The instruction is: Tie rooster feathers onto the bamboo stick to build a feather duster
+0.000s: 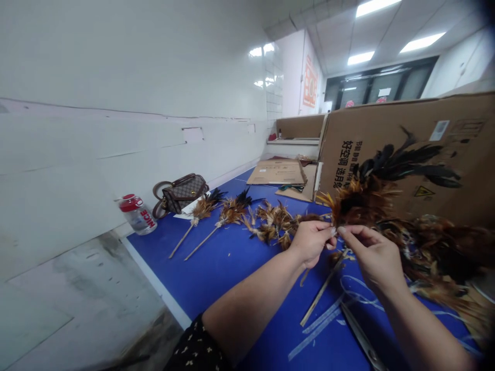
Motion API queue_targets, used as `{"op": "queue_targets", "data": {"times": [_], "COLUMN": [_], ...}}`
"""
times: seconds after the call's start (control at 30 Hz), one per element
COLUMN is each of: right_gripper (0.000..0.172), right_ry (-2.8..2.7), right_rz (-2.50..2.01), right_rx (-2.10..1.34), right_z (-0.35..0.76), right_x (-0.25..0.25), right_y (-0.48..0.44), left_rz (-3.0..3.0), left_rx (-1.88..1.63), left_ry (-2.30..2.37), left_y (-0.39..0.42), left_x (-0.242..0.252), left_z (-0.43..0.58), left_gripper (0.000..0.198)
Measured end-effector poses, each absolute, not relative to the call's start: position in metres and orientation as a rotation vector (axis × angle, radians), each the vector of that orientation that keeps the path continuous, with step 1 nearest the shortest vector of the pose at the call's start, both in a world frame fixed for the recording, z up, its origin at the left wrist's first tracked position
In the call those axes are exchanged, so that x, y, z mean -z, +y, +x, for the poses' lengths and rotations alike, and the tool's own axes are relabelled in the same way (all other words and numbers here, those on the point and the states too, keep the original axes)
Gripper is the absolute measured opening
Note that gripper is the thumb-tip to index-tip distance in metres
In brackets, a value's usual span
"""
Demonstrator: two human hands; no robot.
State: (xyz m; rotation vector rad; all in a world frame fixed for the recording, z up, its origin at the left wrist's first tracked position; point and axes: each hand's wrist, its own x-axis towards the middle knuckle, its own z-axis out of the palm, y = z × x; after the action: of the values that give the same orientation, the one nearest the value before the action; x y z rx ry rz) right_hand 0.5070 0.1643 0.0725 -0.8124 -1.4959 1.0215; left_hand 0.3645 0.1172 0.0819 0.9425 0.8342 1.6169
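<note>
My left hand (311, 241) and my right hand (373, 252) meet at the base of a feather duster (361, 198) with brown and black plumes. Both pinch it where the feathers join its thin wooden stick (323, 291), which slants down toward me over the blue table (228, 257). A loose heap of brown feathers (444, 252) lies to the right of my right hand. Smaller feather bundles (274, 222) lie just beyond my left hand.
Two finished dusters on sticks (201, 219) lie at the table's far left by a brown handbag (180, 193) and a red-capped bottle (137, 214). A large cardboard box (386, 139) stands behind the feathers. Scissors (361, 337) and pale tape strips (320, 327) lie near me.
</note>
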Motion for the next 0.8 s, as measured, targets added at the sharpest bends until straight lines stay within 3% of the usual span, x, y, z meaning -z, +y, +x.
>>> {"op": "queue_targets", "data": {"times": [0.2,0.53,0.8], "right_gripper": [0.045,0.048,0.049], "right_ry": [-1.314,-1.209,-1.131], "right_rz": [-0.835,-0.768,-0.700], "right_rx": [-1.103,-1.209,-1.319], "right_z": [0.496,0.490,0.485], "right_x": [-0.058,-0.074,-0.067], "right_y": [0.163,0.150,0.150], "left_rz": [0.908,1.149,1.058], "left_rx": [-1.677,-1.713,-1.756], "left_ry": [0.833,1.047,0.944], "left_y": [0.121,0.118,0.115], "left_x": [-0.076,-0.071,-0.077], "left_z": [0.369,0.370,0.373], "left_gripper": [0.050,0.035,0.045]}}
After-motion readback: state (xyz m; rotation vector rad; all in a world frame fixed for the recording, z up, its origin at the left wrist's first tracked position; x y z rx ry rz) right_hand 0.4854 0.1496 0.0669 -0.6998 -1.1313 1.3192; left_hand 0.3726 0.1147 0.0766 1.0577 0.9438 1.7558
